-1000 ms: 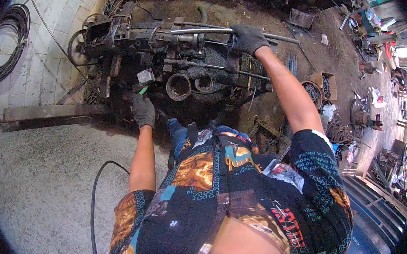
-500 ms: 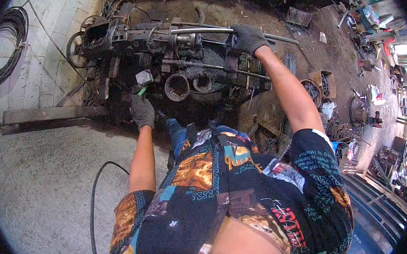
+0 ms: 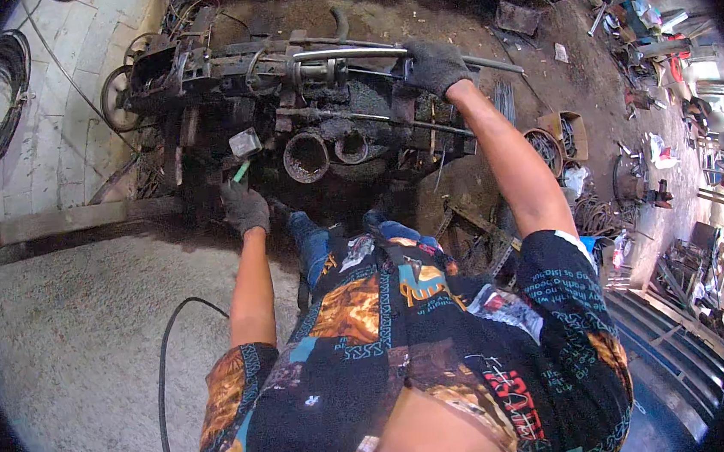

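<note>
My right hand (image 3: 436,66), in a dark grey glove, is closed around a long metal rod (image 3: 347,53) lying across the top of a greasy machine (image 3: 232,65). The rod sticks out on both sides of my fist. Lower on the left, my gloved left hand (image 3: 246,208) grips a slim green handle (image 3: 242,171). Its far end points at a small pale box-shaped thing (image 3: 244,141); whether the two are joined I cannot tell. Beside it are two round metal openings (image 3: 305,158) on the machine's near side. A thinner bar (image 3: 370,117) runs below the held rod.
A beam (image 3: 86,219) juts from the machine's left side. Coiled cable (image 3: 3,107) hangs at the far left, and a black hose (image 3: 164,372) curves over the concrete floor. A cardboard box (image 3: 574,134), wire coils and scrap crowd the right side. My legs stand close to the machine.
My left hand has drawn slightly back toward me with the green handle, widening the gap to the pale box-shaped thing. My right hand keeps its hold on the rod. The view has shifted slightly.
</note>
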`<state>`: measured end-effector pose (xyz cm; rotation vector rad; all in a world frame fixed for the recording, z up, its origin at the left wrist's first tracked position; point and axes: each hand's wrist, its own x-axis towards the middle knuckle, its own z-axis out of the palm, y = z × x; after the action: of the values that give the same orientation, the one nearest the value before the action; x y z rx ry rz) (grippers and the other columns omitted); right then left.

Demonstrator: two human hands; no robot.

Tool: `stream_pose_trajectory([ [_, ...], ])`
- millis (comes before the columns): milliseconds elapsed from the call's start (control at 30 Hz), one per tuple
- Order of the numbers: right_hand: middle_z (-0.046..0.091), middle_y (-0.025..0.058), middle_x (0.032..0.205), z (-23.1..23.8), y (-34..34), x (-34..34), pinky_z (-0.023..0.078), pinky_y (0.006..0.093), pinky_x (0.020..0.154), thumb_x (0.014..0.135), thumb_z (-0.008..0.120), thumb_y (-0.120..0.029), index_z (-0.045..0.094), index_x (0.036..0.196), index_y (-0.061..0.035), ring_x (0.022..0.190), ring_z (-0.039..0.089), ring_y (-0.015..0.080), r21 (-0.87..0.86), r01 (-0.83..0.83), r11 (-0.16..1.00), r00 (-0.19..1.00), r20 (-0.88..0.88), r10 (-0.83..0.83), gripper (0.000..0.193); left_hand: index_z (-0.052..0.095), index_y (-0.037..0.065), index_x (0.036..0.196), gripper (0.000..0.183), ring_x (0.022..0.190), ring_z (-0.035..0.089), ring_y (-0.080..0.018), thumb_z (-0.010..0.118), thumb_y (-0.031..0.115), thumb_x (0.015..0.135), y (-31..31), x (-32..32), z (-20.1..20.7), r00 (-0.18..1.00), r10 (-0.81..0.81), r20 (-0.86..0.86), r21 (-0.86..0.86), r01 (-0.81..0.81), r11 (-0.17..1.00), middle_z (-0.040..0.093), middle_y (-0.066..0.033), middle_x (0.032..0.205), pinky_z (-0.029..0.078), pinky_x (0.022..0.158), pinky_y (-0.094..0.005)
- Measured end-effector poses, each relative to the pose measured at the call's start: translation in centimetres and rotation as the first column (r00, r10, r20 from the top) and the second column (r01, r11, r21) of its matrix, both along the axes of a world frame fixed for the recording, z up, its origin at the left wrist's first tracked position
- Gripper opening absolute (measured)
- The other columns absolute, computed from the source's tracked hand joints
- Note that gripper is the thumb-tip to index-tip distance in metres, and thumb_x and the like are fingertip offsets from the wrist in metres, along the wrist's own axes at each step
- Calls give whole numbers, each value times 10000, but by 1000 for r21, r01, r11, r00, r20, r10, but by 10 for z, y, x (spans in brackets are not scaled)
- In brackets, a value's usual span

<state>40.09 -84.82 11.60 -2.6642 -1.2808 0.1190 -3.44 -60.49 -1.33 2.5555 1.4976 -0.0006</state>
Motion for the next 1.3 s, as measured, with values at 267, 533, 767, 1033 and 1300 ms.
stream_pose_trajectory([
  [267,711,204,947,13,6,-14,531,510,772,796,663,-343,706,1022,-127,908,689,403,46,-36,998,999,36,34,315,455,31,1434,585,1417,341,-378,544,131,865,51,-16,-92,986,167,7,-374,-152,915,428,-234,1489,257,1188,-426],
  [533,713,188,966,-4,8,-5,528,507,796,763,711,-370,690,1113,-145,903,687,400,77,-37,996,996,82,31,416,560,73,1351,446,1286,470,-418,535,191,921,87,-19,-187,967,-168,192,-501,244,831,538,-227,1374,382,1081,-467],
  [767,673,202,1107,13,19,-12,492,495,879,708,783,-330,653,1205,-91,1042,636,401,-61,38,997,998,-55,-42,567,629,12,1211,345,1148,581,-432,518,198,943,64,-2,-212,1000,-11,21,-628,21,778,632,-261,1201,474,975,-475],
  [1033,640,182,1149,3,-10,-26,444,485,927,746,675,-154,617,1186,-94,1121,574,403,423,-30,906,995,100,-13,447,650,29,1159,350,1135,603,-414,459,264,984,54,20,-96,494,-864,-100,-603,660,447,637,-240,1213,487,949,-493],
  [1300,671,132,1086,-63,-90,-55,512,420,937,873,615,-44,625,1187,-23,1092,621,307,615,698,367,709,-665,-234,315,619,50,1230,323,1131,607,-404,489,216,986,10,169,173,802,-583,130,-297,593,749,627,-226,1229,480,975,-485],
])
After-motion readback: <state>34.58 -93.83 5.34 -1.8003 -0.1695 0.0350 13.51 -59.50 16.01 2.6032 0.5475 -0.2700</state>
